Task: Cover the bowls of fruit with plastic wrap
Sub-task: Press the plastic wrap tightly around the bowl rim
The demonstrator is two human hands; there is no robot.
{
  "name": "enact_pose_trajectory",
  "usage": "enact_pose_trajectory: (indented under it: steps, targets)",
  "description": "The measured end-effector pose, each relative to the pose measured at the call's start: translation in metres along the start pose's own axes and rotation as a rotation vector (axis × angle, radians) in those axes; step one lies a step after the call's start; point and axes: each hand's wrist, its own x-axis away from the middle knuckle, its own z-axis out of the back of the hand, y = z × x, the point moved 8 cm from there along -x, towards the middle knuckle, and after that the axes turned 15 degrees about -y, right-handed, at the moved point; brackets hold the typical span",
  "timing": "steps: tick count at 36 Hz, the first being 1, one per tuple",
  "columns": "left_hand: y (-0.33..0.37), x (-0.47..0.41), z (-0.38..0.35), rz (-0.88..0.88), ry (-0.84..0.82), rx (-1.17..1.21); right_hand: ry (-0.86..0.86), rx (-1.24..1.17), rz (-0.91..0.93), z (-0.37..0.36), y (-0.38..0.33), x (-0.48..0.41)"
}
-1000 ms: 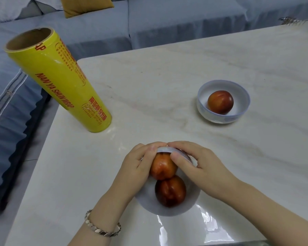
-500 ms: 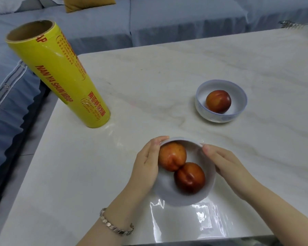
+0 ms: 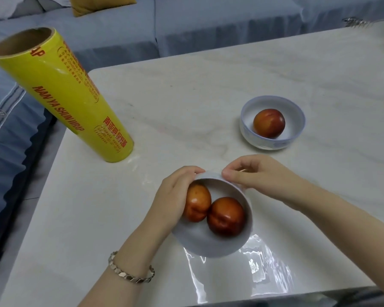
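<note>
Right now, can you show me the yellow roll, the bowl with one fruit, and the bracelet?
yellow roll (image 3: 69, 98), head view, middle of its printed side.
bowl with one fruit (image 3: 294, 126), head view, white inner wall beside the fruit.
bracelet (image 3: 125, 276), head view, links on the left wrist.

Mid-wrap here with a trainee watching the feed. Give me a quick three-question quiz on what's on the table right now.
1. How many fruits are in the near bowl?
2. True or false: the yellow roll lies on its side.
3. The bracelet is on which wrist? A left, B right.
Key: 1 two; 2 false, it stands on end; 3 A.
</note>
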Motion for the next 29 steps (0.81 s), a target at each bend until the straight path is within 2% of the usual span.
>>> enact_pose_trajectory:
  steps: [7,12,19,25,27,29]
  targets:
    - [0.001,0.002,-0.007,0.007,-0.056,-0.068,-0.144,0.081,-0.027,-0.006,-0.012,-0.009]
    - [0.005,0.001,-0.012,-0.023,-0.088,-0.052,-0.121,0.087,-0.014,0.003,-0.016,-0.010]
    - [0.000,0.000,-0.013,0.018,-0.093,-0.026,-0.161,0.000,-0.129,0.001,0.004,-0.013]
    - [-0.001,0.004,-0.014,0.010,-0.099,-0.014,-0.365,-0.043,-0.311,0.001,0.016,-0.003]
    - [0.000,0.004,-0.015,0.008,-0.099,-0.025,-0.421,-0.082,-0.309,0.000,0.014,0.002]
    - [0.000,0.003,-0.014,0.006,-0.095,-0.033,-0.422,-0.156,-0.232,0.000,0.009,0.004]
